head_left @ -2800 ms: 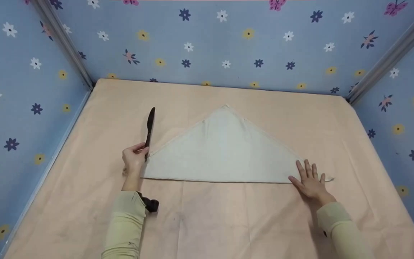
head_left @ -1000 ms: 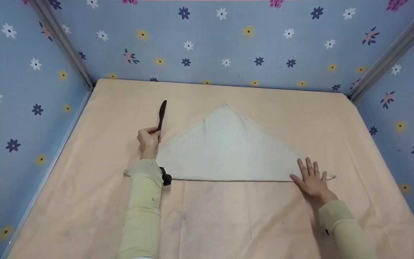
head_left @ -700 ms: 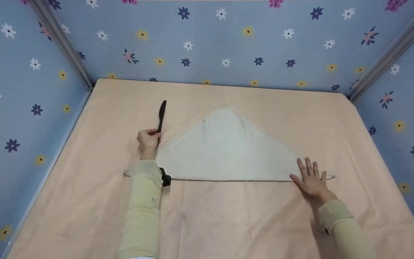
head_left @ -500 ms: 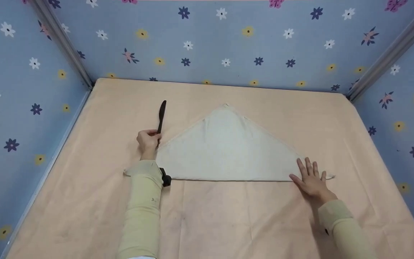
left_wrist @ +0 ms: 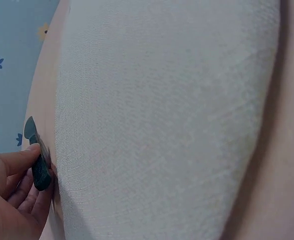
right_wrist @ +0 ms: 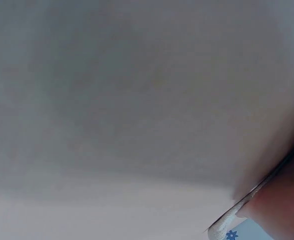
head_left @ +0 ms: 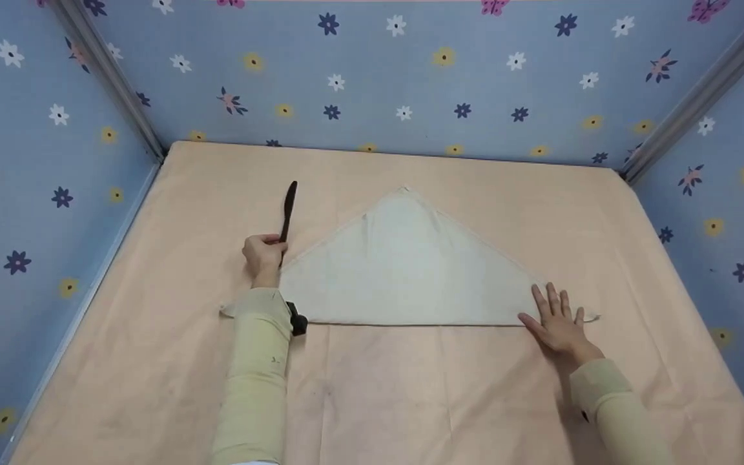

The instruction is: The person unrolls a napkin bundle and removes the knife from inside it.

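Observation:
A pale cloth folded into a triangle (head_left: 398,271) lies on the table, its peak pointing away and its long folded edge toward me. At its left slanting edge my left hand (head_left: 262,253) pinches a dark table knife (head_left: 289,206) by the handle, blade pointing away. The left wrist view shows thumb and fingers around the knife's handle (left_wrist: 40,172), right beside the cloth. My right hand (head_left: 559,326) rests flat with spread fingers on the cloth's right corner. My left sleeve covers part of the cloth's left corner. In the right wrist view only a blurred part of the hand (right_wrist: 282,205) shows.
A peach tablecloth (head_left: 385,400) with creases covers the table. Blue flowered panels (head_left: 372,84) stand at the back and both sides, with grey metal posts (head_left: 107,77) in the corners. A small black device (head_left: 297,320) sits at the left wrist.
Since the earliest frame my left hand has moved forward and to the right with the knife, along the cloth's slanting edge. Over the last second both hands have stayed nearly still.

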`<state>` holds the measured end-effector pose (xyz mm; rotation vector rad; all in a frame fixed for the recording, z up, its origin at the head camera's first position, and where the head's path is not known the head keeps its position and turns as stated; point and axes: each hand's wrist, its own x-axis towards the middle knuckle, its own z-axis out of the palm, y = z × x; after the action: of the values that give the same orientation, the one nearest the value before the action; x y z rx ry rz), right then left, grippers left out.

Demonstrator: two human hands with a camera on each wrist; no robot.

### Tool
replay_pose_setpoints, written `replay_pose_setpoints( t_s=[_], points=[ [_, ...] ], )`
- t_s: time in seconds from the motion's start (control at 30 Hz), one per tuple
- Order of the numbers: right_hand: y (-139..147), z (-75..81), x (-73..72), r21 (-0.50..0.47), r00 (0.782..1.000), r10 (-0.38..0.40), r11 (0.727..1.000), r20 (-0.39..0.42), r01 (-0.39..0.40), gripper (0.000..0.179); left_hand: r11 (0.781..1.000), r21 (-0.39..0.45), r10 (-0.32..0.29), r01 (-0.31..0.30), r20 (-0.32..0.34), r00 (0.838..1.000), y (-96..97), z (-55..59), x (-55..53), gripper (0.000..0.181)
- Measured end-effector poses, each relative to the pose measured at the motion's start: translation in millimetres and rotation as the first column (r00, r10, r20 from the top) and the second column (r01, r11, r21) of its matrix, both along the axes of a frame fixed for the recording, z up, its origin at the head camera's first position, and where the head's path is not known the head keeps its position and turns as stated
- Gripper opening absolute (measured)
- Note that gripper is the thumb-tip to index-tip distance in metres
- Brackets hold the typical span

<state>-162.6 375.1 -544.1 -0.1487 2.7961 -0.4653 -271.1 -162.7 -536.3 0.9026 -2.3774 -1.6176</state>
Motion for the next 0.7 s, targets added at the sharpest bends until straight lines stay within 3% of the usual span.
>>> replay_pose_setpoints(
  t_s=[0.37, 0.7],
  points=[
    [-1, 2.3, -0.7, 0.010, 1.000, -0.004, 1.000, -0.004, 0.004, 0.075, 1.000, 0.008, 0.027, -0.027, -0.006, 1.000, -1.5, -2.5, 1.9, 0.021],
    [-1, 2.3, 3.8, -0.043, 0.999, -0.003, 0.999, -0.041, 0.001, 0.076, 0.999, 0.029, -0.022, 0.024, -0.057, 0.998, -6.5, 3.3, 11.6, 0.021]
  ],
)
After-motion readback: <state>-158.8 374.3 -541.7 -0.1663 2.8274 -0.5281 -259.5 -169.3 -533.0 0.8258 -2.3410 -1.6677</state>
